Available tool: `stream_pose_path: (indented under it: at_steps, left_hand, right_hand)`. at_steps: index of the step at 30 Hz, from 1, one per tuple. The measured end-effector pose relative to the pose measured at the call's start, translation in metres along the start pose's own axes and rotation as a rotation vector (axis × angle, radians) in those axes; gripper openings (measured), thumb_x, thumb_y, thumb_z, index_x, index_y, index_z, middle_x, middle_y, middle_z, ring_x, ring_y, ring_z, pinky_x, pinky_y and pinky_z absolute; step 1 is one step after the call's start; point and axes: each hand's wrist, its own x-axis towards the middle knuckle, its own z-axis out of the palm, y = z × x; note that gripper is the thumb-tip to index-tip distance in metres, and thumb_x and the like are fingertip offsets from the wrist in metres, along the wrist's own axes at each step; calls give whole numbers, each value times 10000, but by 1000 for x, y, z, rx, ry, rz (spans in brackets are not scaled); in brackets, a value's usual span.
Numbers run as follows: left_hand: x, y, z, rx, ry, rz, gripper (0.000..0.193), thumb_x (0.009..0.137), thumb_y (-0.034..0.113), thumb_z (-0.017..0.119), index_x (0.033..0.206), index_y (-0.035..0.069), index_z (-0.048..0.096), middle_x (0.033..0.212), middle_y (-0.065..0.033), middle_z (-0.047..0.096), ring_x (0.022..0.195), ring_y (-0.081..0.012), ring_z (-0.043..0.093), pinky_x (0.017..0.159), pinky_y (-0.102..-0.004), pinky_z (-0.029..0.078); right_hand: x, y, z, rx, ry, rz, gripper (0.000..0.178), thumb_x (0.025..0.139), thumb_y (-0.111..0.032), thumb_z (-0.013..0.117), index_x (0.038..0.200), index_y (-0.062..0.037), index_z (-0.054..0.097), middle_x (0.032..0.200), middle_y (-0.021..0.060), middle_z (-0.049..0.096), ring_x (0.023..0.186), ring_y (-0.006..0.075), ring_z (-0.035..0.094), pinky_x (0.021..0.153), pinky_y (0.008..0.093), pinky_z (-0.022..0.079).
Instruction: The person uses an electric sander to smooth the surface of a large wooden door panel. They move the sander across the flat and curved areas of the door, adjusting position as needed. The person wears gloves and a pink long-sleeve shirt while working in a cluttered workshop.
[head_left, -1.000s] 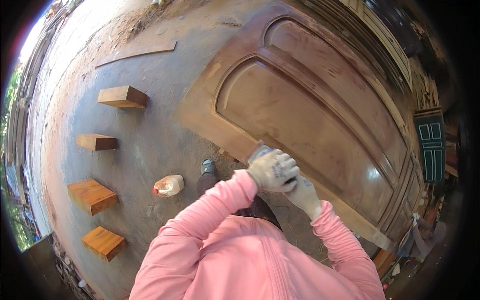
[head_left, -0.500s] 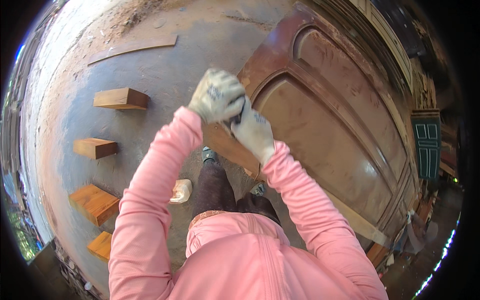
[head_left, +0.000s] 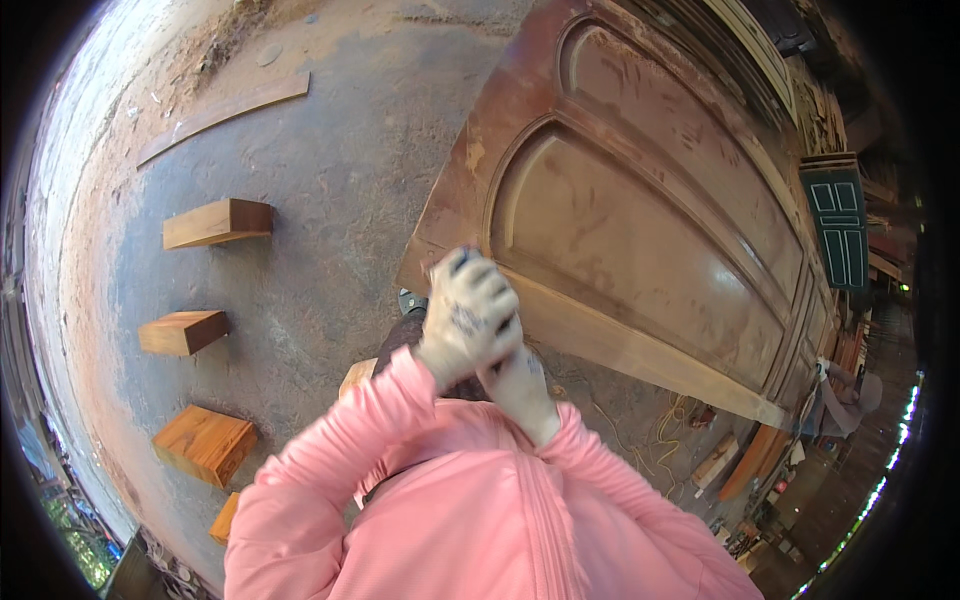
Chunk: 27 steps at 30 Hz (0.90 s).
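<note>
Both my hands wear whitish work gloves and are pressed together in front of my body. My left hand (head_left: 468,318) is closed in a fist, on top and a little farther forward. Below it and to the right, my right hand (head_left: 522,388) is closed, its fingers mostly hidden behind the left. A small dark bit shows between the gloves and at the left fingertips; what it is, I cannot make out. Beyond the hands, to the right, lies a large brown wooden door panel (head_left: 620,240) with raised mouldings and dusty smears. My hands appear above its near corner.
Several wooden blocks (head_left: 205,445) stand in a row on the grey floor at left. A thin wood strip (head_left: 225,118) lies farther off. Yellow cord (head_left: 665,440) loops under the panel's near edge. A small green panelled door (head_left: 838,225) stands at far right, near stacked timber.
My joined hands have come down and closer to my body, the left now covering more of the right. The view has shifted, showing more floor and cord at right.
</note>
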Motion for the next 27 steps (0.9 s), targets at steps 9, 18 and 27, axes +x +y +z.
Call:
stream_pose_path:
  at_steps: [9,18,27]
  left_hand:
    - [29,12,-4,-6,98,-152,210,709,283,751,790,90,743,931,-78,749,1065,-294,676,1097,-512,470]
    - [22,-1,-3,-135,-122,-1,201,746,283,745,789,92,696,912,-102,711,1026,-312,662,1068,-502,489]
    - [30,-15,-23,-210,-276,43,222,811,309,736,854,95,695,935,-104,702,1041,-298,642,1108,-499,455]
  right_hand:
    - [20,-22,-18,9,1,127,456,947,-342,809,1212,0,666,1086,295,730,1004,508,699,825,555,563]
    - [3,-31,-2,4,12,239,484,960,-298,759,1345,-29,642,1103,291,745,1043,514,714,854,571,570]
    - [10,-46,4,-27,-64,343,442,954,-311,775,1259,-8,671,1065,283,746,972,500,720,812,561,580]
